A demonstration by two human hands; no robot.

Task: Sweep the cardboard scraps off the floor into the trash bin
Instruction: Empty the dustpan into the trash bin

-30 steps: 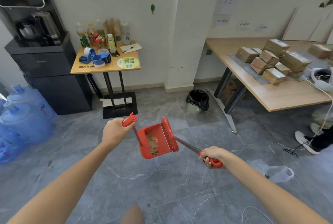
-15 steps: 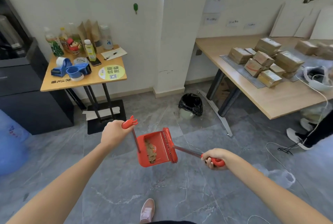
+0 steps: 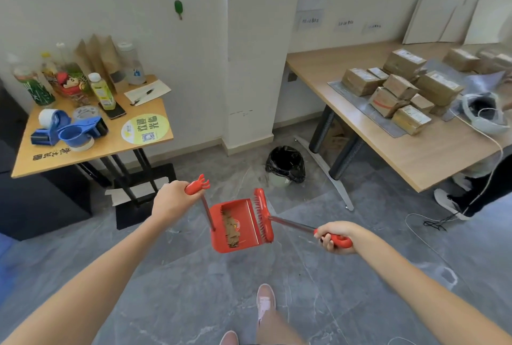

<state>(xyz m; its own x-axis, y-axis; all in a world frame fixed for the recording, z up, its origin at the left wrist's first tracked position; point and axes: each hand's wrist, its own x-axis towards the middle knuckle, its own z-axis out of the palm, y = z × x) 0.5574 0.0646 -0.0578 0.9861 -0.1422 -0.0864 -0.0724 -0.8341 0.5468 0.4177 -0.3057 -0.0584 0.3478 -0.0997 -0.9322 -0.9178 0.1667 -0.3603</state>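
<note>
Above grey floor [image 3: 194, 283] | left hand [image 3: 170, 202] grips red plastic dustpan [image 3: 235, 225] handle, brown cardboard scraps [image 3: 231, 231] inside | right hand [image 3: 336, 236] grips red broom [image 3: 263, 214] handle | black-lined trash bin [image 3: 285, 164] ahead

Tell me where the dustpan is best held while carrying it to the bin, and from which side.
By the red grip topping its thin rod, from the left, as the left hand holds it. The dustpan hangs below that rod with scraps inside, and the brush in the right hand covers its right, open edge.
</note>
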